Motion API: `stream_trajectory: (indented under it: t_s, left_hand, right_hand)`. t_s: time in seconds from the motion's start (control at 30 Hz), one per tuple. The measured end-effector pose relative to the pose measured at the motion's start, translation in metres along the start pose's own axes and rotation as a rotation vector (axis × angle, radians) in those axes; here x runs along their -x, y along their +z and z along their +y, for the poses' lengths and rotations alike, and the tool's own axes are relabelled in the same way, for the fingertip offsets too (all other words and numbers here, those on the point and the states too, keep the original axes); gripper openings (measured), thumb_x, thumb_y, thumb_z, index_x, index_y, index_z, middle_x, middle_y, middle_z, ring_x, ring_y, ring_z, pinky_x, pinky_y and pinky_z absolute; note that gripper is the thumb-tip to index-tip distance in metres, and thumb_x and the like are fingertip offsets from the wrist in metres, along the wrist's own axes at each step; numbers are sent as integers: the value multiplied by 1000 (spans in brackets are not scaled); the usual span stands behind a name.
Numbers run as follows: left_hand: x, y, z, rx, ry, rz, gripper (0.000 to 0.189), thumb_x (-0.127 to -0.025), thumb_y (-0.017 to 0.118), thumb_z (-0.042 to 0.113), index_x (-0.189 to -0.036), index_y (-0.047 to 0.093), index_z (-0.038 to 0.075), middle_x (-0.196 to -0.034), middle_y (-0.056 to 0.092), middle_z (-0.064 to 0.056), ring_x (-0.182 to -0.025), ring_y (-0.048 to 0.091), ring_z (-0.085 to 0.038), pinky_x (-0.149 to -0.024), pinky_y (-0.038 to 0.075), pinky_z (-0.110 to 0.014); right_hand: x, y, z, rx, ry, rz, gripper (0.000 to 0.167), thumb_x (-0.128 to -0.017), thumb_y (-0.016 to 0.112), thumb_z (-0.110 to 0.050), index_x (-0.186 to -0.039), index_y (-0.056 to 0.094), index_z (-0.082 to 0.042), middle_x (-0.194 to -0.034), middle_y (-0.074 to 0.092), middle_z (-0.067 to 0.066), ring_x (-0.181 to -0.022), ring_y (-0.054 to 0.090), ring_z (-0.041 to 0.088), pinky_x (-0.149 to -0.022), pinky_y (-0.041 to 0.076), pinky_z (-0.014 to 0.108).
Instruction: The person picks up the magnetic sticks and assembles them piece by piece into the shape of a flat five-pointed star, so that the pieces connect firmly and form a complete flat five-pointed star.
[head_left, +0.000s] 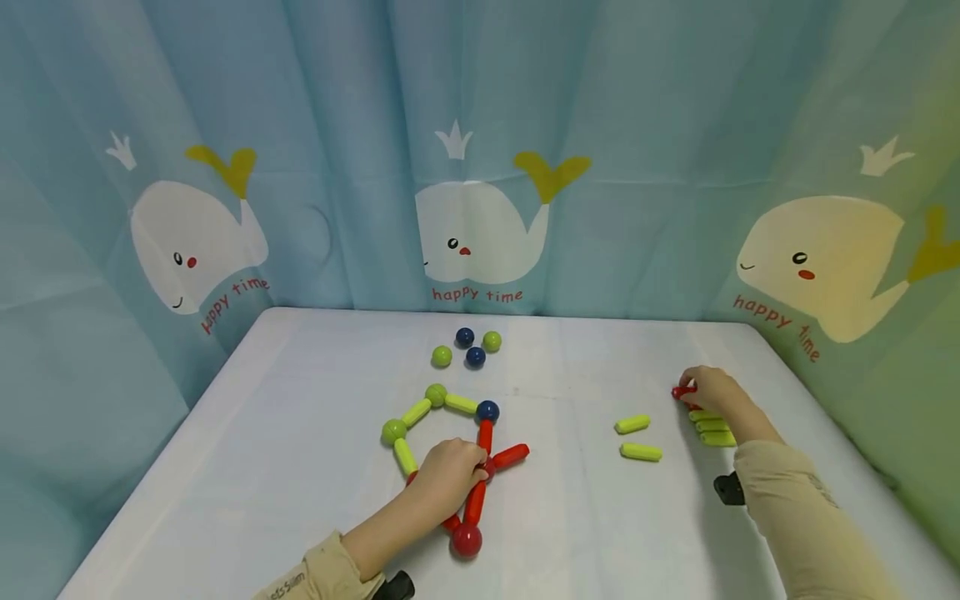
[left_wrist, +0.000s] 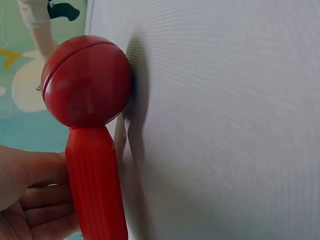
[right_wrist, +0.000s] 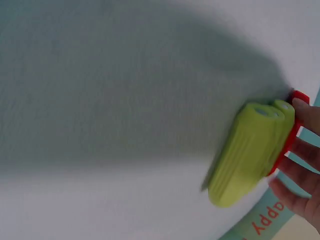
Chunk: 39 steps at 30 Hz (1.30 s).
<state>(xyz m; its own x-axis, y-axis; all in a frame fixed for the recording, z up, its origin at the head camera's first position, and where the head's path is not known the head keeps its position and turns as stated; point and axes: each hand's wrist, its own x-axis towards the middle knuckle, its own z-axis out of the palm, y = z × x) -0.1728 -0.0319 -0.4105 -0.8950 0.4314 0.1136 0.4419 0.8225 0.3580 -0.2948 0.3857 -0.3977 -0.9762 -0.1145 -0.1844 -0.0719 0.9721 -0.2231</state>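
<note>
A ring of magnetic sticks and balls lies on the table, with yellow-green sticks on its far left side and red sticks on its near side. My left hand grips its right side at a red ball where several red sticks meet. Close in the left wrist view, a larger-looking red ball caps a red stick, with the left fingers beside the stick. At the right, my right hand pinches a loose red stick at the far side of a row of yellow-green sticks.
Two blue balls and two green balls sit behind the ring. Between ring and row lie two loose yellow-green sticks. A red stick juts right from the ring. A whale-print curtain hangs around the white table.
</note>
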Motion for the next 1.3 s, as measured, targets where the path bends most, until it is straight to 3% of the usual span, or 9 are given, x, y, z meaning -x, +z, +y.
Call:
stream_trajectory:
  t_s: [0.13,0.33,0.5,0.6,0.7,1.0,1.3]
  left_hand:
    - [1,1,3,-2,-4,-22,7,-78,75,17,-78,71,11,-67,64,3,-58,47,-7,-57,41,-18]
    - [2,0,4,-9,-3,-15,7,-78,75,17,-77,71,11,-67,65,3,-58,47,-8,-57,41,-18]
    - [2,-1,1,-21,-2,-9,8,-77,76,17,-76,71,11,-67,65,3,-58,48,-7,-58,42,-19]
    - [1,-1,1,-18,-4,-3,8,-77,76,17,-76,71,11,-66,65,3,-57,47,-7,-56,40,-18]
    - [0,-2,2,-15,-7,5,8,-78,75,16,-75,71,11,-65,64,2,-56,46,-7,-55,39,-17]
    - [1,-2,1,-15,-12,3,8,-78,76,16,-76,71,10,-65,64,2,-57,46,-7,-56,40,-18]
    - [-2,-2,2,-2,-31,-30,8,-79,75,18,-81,73,11,-67,64,3,-58,46,-7,-57,41,-17]
  right_hand:
    - [1,6,-4,-18,16,26,16,-81,64,-2,-93,59,8,-84,60,22,-72,54,28,-60,43,38]
    - [-1,13,-16,46,-56,130,17,-83,62,1,-97,57,11,-82,60,23,-72,56,30,-64,47,44]
    - [-7,17,-44,72,-193,223,18,-84,61,7,-101,56,12,-87,63,25,-79,61,36,-73,50,49]
    - [-10,18,-63,84,-297,268,17,-82,64,6,-98,59,9,-86,65,21,-77,62,33,-71,51,47]
    - [-12,21,-85,79,-343,283,18,-81,66,5,-98,62,7,-87,64,18,-77,62,30,-71,52,45]
    - [-11,39,-155,25,-559,212,20,-78,64,13,-97,67,6,-86,65,14,-80,63,27,-73,54,36]
    - [-8,57,-209,-46,-633,84,23,-81,63,10,-102,69,3,-95,68,14,-88,63,24,-83,53,36]
